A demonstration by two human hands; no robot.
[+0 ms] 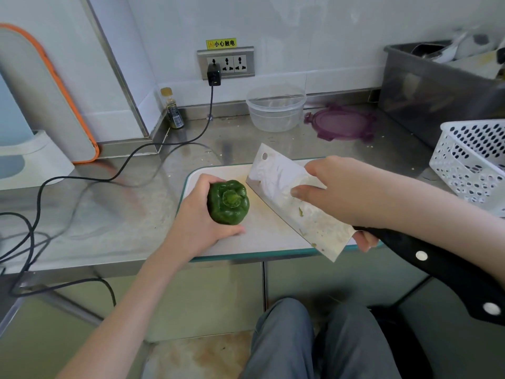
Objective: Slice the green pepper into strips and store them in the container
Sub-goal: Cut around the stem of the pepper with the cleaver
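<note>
A whole green pepper [228,202] stands stem-side up on the left part of a white cutting board [262,231] with a teal rim. My left hand [196,220] grips the pepper from its left side. My right hand [338,192] holds a wide cleaver [287,198] where the blade meets the black handle [448,272], with the forefinger laid along the blade's flat. The blade hangs tilted just right of the pepper, smeared with green bits. A clear round container [276,108] stands empty near the back wall, its purple lid [341,123] lying beside it.
A black cable [82,181] runs from the wall socket [226,62] across the steel counter at left. A small bottle [173,109] stands in the corner. A white perforated basket [470,165] and a steel bin [437,94] sit at right. A board with an orange rim [54,99] leans at left.
</note>
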